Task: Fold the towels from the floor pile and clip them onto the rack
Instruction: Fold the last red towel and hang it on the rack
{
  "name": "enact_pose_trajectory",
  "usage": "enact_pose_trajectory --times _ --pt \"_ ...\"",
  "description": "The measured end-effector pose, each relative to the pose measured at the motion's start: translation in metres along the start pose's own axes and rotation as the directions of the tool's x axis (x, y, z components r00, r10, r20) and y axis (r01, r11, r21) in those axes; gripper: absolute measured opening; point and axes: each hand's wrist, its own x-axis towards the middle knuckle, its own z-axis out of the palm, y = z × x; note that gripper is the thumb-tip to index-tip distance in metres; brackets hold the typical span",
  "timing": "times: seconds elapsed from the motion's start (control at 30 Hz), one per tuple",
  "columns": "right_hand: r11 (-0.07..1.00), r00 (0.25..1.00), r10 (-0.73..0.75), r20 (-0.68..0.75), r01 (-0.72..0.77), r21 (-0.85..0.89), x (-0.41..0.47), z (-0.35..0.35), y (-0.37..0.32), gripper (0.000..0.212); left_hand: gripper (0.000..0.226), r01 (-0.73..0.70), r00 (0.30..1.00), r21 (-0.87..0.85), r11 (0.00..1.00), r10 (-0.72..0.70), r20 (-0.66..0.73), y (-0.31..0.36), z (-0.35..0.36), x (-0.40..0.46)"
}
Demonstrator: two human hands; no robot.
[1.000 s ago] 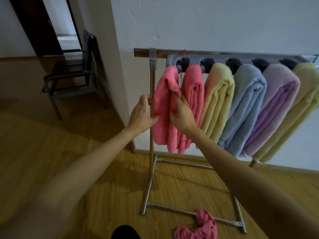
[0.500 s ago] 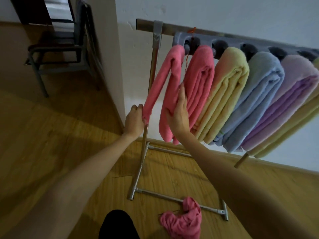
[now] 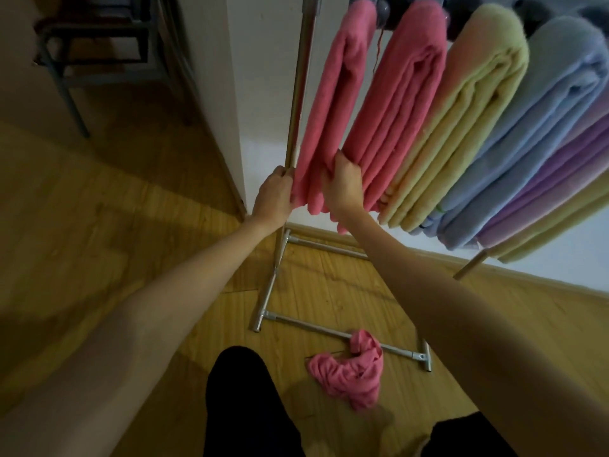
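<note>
Both hands have slid down: left hand (image 3: 275, 192) and right hand (image 3: 342, 188) pinch the hung pink folded terry towel's (image 3: 333, 103) lower edge; one crumpled pink towel (image 3: 351, 374) remains on the wooden floor (image 3: 99, 258).

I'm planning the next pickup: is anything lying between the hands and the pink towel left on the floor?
Nothing visible does. The crumpled pink towel lies on bare floor, draped on the rack's base bar, below both hands; left hand and right hand grip the hanging pink towel.

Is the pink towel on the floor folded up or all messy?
Messy. The pink towel on the floor lies crumpled in a loose heap, one end draped over the rack's base bar.
</note>
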Motion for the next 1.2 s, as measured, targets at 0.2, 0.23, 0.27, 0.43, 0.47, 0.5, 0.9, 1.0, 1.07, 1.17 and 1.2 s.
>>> enact_pose_trajectory --times 0.2,0.23,0.27,0.43,0.47,0.5,0.9,1.0,1.07,1.17,1.2 --pt "0.994 0.993 -0.109 0.052 0.111 -0.021 -0.031 0.007 0.03 0.013 0.04 0.068 0.965 0.067 0.995 -0.083 0.249 -0.019 0.025 -0.041" --pt "0.99 0.988 -0.133 0.082 0.137 -0.043 -0.043 0.007 0.041 0.018 0.044 0.094 0.951 0.077 0.993 -0.112 0.287 -0.021 0.03 -0.051" --pt "0.986 0.982 -0.14 0.124 0.149 -0.07 -0.056 0.006 0.052 0.026 0.047 0.119 0.938 0.078 0.99 -0.138 0.317 -0.021 0.034 -0.062" --pt "0.963 0.919 -0.005 0.395 0.11 -0.244 -0.121 0.003 0.132 0.051 0.049 0.242 0.839 0.103 0.965 -0.261 0.478 -0.022 0.073 -0.114" --pt "0.957 0.89 0.065 0.451 0.072 -0.282 -0.135 0.002 0.149 0.054 0.051 0.255 0.807 0.118 0.96 -0.278 0.52 -0.02 0.083 -0.123" --pt "0.948 0.854 0.136 0.502 0.036 -0.317 -0.149 0.002 0.168 0.057 0.053 0.262 0.771 0.136 0.956 -0.292 0.566 -0.018 0.095 -0.131" --pt "0.803 0.496 0.578 0.649 -0.206 -0.559 -0.302 0.027 0.34 0.073 0.055 0.215 0.499 0.255 0.943 -0.33 0.801 -0.013 0.248 -0.237" --pt "0.781 0.438 0.617 0.654 -0.232 -0.58 -0.318 0.042 0.374 0.071 0.052 0.191 0.439 0.274 0.943 -0.332 0.835 -0.017 0.289 -0.256" --pt "0.771 0.424 0.629 0.652 -0.235 -0.592 -0.323 0.053 0.396 0.07 0.048 0.173 0.416 0.26 0.95 -0.31 0.855 -0.022 0.317 -0.266" --pt "0.76 0.412 0.645 0.644 -0.252 -0.599 -0.325 0.069 0.427 0.067 0.045 0.147 0.389 0.245 0.958 -0.284 0.876 -0.032 0.358 -0.277" --pt "0.756 0.403 0.651 0.643 -0.263 -0.6 -0.328 0.075 0.439 0.066 0.045 0.144 0.378 0.241 0.96 -0.279 0.883 -0.036 0.373 -0.282"
